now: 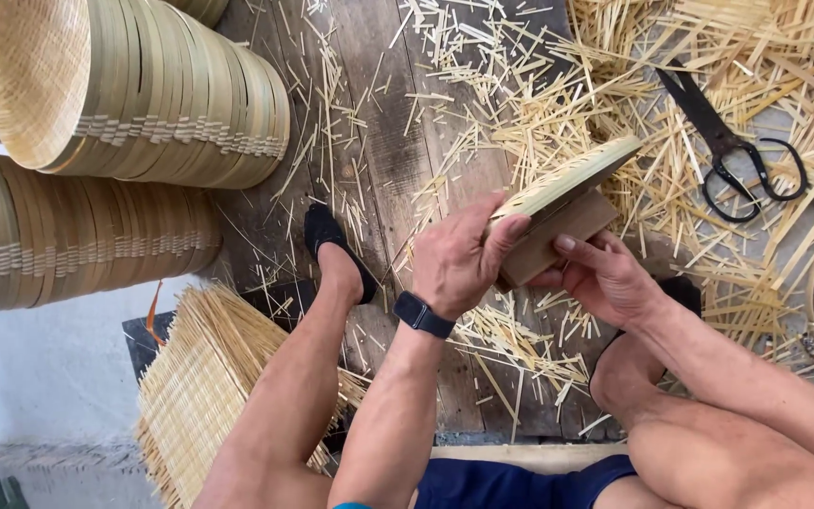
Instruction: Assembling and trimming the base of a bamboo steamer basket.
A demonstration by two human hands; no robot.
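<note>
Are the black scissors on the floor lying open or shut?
Shut. The black scissors lie flat among the bamboo offcuts with both blades together in one point, handle loops side by side.

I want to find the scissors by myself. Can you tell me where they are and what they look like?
Start at the plank floor and go to its top right, where the bamboo offcuts lie thickest. The scissors lie flat there, right of the two hands. They are the only black thing in that pale litter, with two big loop handles.

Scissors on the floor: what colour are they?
Black scissors, clearest in the head view.
</note>
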